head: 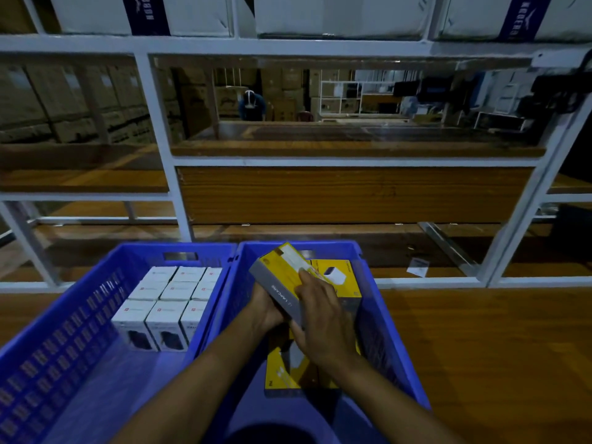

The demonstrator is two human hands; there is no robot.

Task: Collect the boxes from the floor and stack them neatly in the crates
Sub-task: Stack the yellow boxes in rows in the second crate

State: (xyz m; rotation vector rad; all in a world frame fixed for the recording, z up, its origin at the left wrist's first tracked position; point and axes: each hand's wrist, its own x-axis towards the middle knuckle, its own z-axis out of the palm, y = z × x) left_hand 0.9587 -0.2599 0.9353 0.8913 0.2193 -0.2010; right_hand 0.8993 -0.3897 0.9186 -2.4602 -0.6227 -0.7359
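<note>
Holding a box [282, 277] tilted over the right crate [384, 331], the person had both hands on it. The left hand [266, 310] cupped its near-left end from beneath, with the fingers hidden under the card. The right hand [320, 318] lay across the yellow top face, with the thumb round the near edge. The far end of the box pointed up and away, above the yellow boxes [282, 370] already lying flat in that crate.

It looked like a light retail carton: stiff printed card with a smooth, possibly slick finish, a flat slab with a narrow grey side. Such a box would likely take a firm grip without harm, though its corners and thin faces could dent if squeezed or dropped. The best hold seemed to be on the long edges or the two short ends, palms kept off the broad face. It could then be lowered level into the gap between the packed ones.

The left crate [64, 331], touching the right one, held white boxes [166, 302] in tidy rows at its far end. No loose boxes showed on the floor [480, 347].
</note>
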